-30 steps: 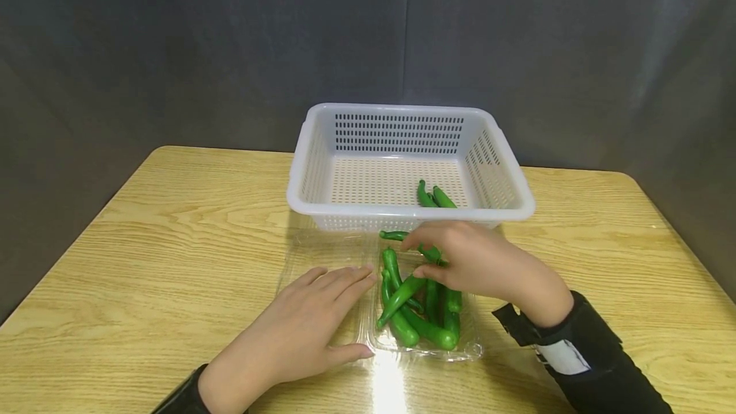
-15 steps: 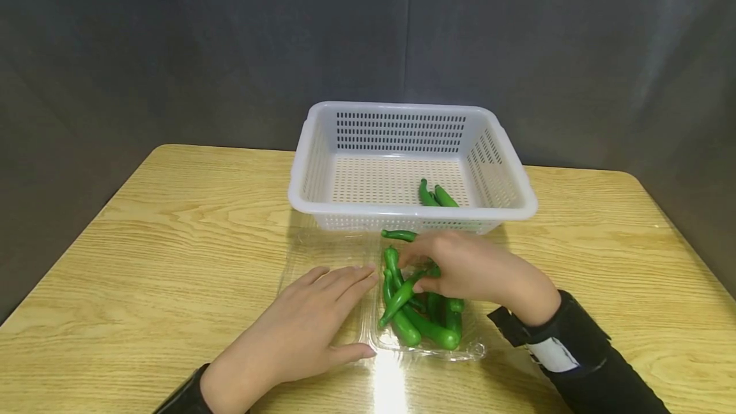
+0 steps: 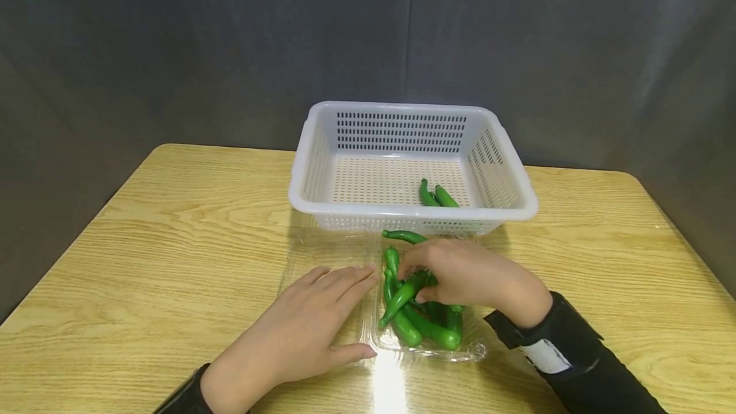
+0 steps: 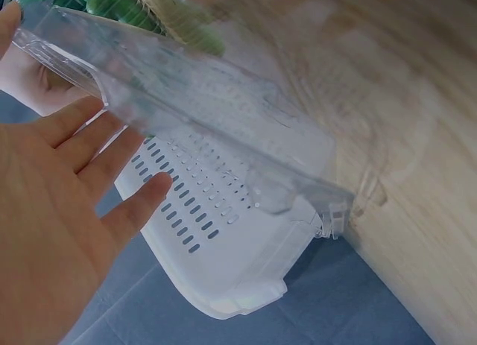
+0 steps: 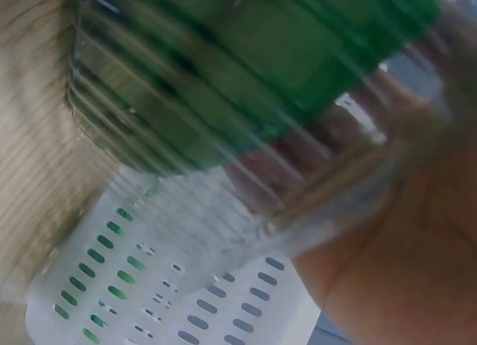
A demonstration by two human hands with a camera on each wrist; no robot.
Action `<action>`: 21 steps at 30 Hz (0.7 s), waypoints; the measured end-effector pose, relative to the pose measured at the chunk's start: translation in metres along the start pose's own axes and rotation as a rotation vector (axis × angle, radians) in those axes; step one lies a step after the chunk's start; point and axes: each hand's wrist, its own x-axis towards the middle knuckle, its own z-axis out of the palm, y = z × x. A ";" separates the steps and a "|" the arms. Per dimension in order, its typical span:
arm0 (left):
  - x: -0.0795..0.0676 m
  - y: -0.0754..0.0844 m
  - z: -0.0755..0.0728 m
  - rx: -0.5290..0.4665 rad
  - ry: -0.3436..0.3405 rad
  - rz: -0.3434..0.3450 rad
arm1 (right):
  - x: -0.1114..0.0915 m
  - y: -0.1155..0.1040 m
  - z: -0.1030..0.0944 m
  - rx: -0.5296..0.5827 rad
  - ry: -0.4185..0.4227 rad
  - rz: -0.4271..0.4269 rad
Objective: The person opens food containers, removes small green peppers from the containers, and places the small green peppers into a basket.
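Several green chili peppers [image 3: 431,331] lie in the right half of an open clear plastic clamshell box [image 3: 474,351] in the head view. My right hand [image 3: 466,273] reaches down into that half, its curled fingers and thumb around the upper end of a slanting pepper [image 3: 399,302]; the fingertips are partly hidden among the peppers. My left hand [image 3: 310,331] rests over the box's other half [image 3: 322,248], fingers straight, tips at the fold between the halves. In the left wrist view its fingers touch the clear plastic wall [image 4: 186,129].
A white perforated basket [image 3: 402,211] stands just behind the box, with a few green peppers [image 3: 443,197] in its front right part. Wooden table surface [image 3: 172,241] extends to both sides. A dark curtain [image 3: 230,50] hangs behind.
My right hand has moved down and slightly left, deeper among the peppers, and more of the pepper at the box's far end now shows. The left hand has stayed in place.
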 end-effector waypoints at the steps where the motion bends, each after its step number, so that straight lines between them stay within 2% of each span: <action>1: 0.000 0.000 0.000 0.002 0.005 0.002 | 0.000 0.000 0.000 -0.003 0.001 -0.005; 21: 0.000 0.000 -0.001 -0.003 -0.006 -0.004 | 0.005 0.000 0.007 -0.029 0.020 -0.078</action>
